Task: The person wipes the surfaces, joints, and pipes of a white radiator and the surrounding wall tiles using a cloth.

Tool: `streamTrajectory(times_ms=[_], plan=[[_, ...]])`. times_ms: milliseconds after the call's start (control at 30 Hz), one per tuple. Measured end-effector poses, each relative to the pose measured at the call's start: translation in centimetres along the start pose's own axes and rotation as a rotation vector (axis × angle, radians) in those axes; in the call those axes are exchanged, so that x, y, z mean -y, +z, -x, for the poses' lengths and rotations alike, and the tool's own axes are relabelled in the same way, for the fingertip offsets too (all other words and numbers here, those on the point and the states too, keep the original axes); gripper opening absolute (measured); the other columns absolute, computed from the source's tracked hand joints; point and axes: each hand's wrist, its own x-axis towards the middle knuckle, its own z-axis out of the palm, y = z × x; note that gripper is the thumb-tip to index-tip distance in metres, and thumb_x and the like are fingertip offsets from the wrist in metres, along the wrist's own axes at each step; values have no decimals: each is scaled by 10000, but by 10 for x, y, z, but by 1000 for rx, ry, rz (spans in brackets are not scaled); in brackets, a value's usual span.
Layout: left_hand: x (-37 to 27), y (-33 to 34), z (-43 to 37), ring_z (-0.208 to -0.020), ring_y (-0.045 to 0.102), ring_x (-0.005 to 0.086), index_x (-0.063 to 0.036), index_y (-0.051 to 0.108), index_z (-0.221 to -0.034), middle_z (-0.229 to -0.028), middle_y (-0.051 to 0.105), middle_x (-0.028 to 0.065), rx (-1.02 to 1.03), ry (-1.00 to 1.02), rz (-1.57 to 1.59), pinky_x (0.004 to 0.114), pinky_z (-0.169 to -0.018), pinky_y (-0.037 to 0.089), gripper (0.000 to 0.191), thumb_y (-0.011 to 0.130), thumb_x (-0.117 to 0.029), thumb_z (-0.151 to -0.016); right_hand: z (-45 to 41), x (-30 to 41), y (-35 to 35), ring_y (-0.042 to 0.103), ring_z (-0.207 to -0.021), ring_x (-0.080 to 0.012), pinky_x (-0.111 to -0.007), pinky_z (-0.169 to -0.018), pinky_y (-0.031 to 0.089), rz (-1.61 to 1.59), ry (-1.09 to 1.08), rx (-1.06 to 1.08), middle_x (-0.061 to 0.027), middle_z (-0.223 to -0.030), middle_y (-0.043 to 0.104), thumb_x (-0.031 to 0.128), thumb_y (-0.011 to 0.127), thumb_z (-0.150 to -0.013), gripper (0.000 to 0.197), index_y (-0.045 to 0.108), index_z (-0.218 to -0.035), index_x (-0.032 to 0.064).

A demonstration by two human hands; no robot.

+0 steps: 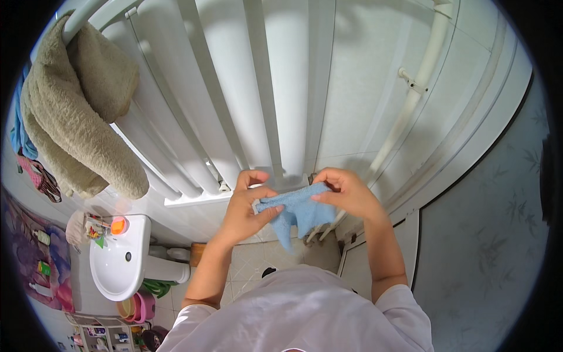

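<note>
A light blue terry cloth point(303, 204) hangs between my two hands, its lower corners drooping. My left hand point(250, 211) pinches one end of the upper edge between thumb and index finger. At the other end, my right hand point(347, 193) grips the cloth with thumb and fingers. Just beyond both hands rise the white vertical tubes of a radiator point(288, 88) on a tiled wall.
A beige towel point(83, 127) drapes over a rail at upper left. Below it is a white pedestal washbasin point(116, 268) with an orange soap dish point(118, 225). Pink basins point(144, 306) and a shelf rack point(105, 330) stand lower left. A pale pipe point(409, 105) runs down the right wall beside a frosted panel point(484, 229).
</note>
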Motion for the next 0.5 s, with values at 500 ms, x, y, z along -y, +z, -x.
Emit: streamTrajectory(times_ms=[500], plan=[[10, 5, -1, -1112, 606, 276, 21, 535, -1248, -1211, 623, 141, 20, -657, 1656, 426, -965, 495, 416, 538, -258, -940, 0, -27, 5, 528, -698, -63, -213, -615, 430, -303, -79, -354, 9, -806, 599, 186, 686, -884, 187, 638, -1009, 56]])
